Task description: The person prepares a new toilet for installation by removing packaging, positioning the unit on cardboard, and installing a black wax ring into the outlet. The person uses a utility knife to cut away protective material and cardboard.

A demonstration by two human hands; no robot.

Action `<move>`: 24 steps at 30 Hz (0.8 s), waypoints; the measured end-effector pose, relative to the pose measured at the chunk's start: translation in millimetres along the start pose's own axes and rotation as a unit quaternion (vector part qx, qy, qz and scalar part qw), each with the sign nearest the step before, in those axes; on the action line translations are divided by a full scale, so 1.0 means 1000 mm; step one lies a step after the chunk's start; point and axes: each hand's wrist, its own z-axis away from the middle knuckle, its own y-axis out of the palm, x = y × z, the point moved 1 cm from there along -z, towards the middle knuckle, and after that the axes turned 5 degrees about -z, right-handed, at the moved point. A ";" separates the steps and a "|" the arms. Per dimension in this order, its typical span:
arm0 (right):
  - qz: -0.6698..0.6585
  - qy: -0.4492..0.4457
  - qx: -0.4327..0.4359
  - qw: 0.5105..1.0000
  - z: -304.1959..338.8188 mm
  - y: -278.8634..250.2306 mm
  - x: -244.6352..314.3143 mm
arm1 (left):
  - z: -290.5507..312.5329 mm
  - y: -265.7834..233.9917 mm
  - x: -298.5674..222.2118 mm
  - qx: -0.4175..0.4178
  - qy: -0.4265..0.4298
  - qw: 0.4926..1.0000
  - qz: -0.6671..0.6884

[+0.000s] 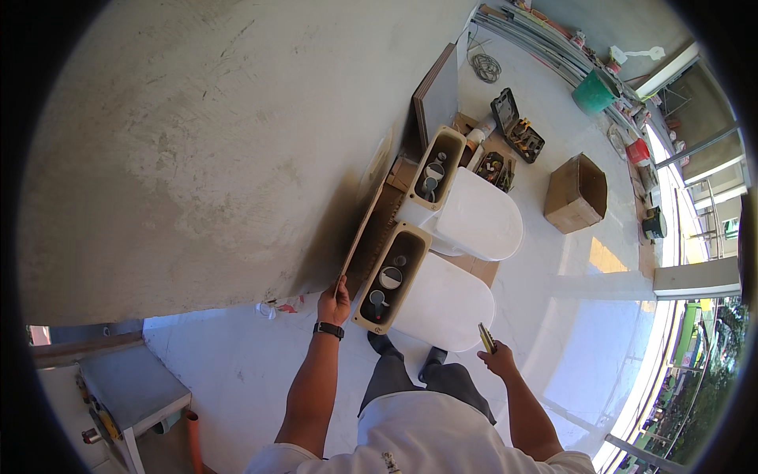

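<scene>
Cardboard sheet (365,229) pinched by left hand (333,304) against wall; right hand (497,361) grips small tool (486,337); sheet could tip onto open cisterns

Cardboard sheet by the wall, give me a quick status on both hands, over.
Left hand grips cardboard sheet at its near end, sheet on edge between wall and two open toilet tanks. Right hand holds a small yellow tool.

Left hand (334,303) raised forward, grip closed, right hand (499,362) lower, fingers curled, both arms extended.
</scene>
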 end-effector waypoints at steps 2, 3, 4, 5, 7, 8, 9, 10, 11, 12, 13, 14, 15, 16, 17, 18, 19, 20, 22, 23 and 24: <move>-0.029 0.015 -0.014 0.999 0.009 -0.007 0.002 | -0.035 0.001 0.003 -0.047 0.051 0.998 -0.004; -0.027 0.022 -0.022 0.999 0.014 -0.010 0.000 | -0.047 -0.004 0.003 -0.083 0.064 0.994 0.021; -0.031 0.037 -0.027 0.998 0.021 -0.012 -0.007 | -0.055 -0.015 0.003 -0.123 0.078 0.988 0.047; -0.042 0.060 -0.027 0.997 0.027 -0.014 -0.015 | -0.062 -0.026 0.003 -0.141 0.100 0.982 0.075; -0.029 0.087 -0.038 0.995 0.040 -0.014 -0.037 | -0.076 -0.051 0.001 -0.209 0.101 0.972 0.022; -0.031 0.119 -0.041 0.992 0.047 -0.011 -0.052 | -0.080 -0.064 0.001 -0.214 0.075 0.974 0.032; -0.029 0.127 -0.038 0.991 0.053 -0.009 -0.067 | -0.083 -0.075 0.002 -0.252 0.053 0.965 0.043; -0.032 0.152 -0.035 0.987 0.061 -0.007 -0.084 | -0.088 -0.082 0.004 -0.221 0.015 0.975 0.004; -0.039 0.179 -0.032 0.983 0.070 -0.004 -0.100 | -0.091 -0.086 0.006 -0.205 -0.026 0.972 -0.116; -0.021 0.190 -0.027 0.981 0.076 0.000 -0.116 | -0.094 -0.087 0.007 -0.145 -0.077 0.833 -0.529; -0.005 0.209 -0.020 0.978 0.081 0.002 -0.131 | -0.098 -0.083 0.007 -0.064 -0.082 0.544 -0.832; 0.005 0.198 -0.023 0.980 0.086 0.004 -0.143 | -0.098 -0.081 0.011 -0.019 -0.052 0.332 -0.942; 0.015 0.194 -0.025 0.981 0.089 0.007 -0.153 | -0.105 -0.072 0.012 0.003 -0.007 0.288 -0.958; 0.036 0.221 -0.029 0.974 0.089 0.010 -0.159 | -0.101 -0.070 0.013 0.047 0.093 0.346 -0.932; 0.016 0.202 -0.026 0.979 0.087 0.012 -0.162 | -0.106 -0.065 0.014 0.053 0.113 0.369 -0.921; 0.005 0.214 -0.026 0.977 0.088 0.015 -0.161 | -0.110 -0.064 0.014 0.054 0.111 0.368 -0.922; -0.007 0.233 -0.024 0.972 0.086 0.018 -0.157 | -0.118 -0.063 0.014 0.056 0.124 0.368 -0.920; -0.003 0.213 -0.024 0.977 0.081 0.021 -0.149 | -0.126 -0.065 0.016 0.085 0.149 0.417 -0.892; -0.001 0.196 -0.020 0.980 0.073 0.028 -0.126 | -0.148 -0.074 0.017 0.139 0.220 0.512 -0.819; 0.003 0.175 -0.019 0.984 0.070 0.031 -0.111 | -0.161 -0.082 0.018 0.147 0.149 0.646 -0.734; 0.005 0.162 -0.017 0.987 0.065 0.034 -0.097 | -0.177 -0.090 0.019 0.143 0.068 0.761 -0.629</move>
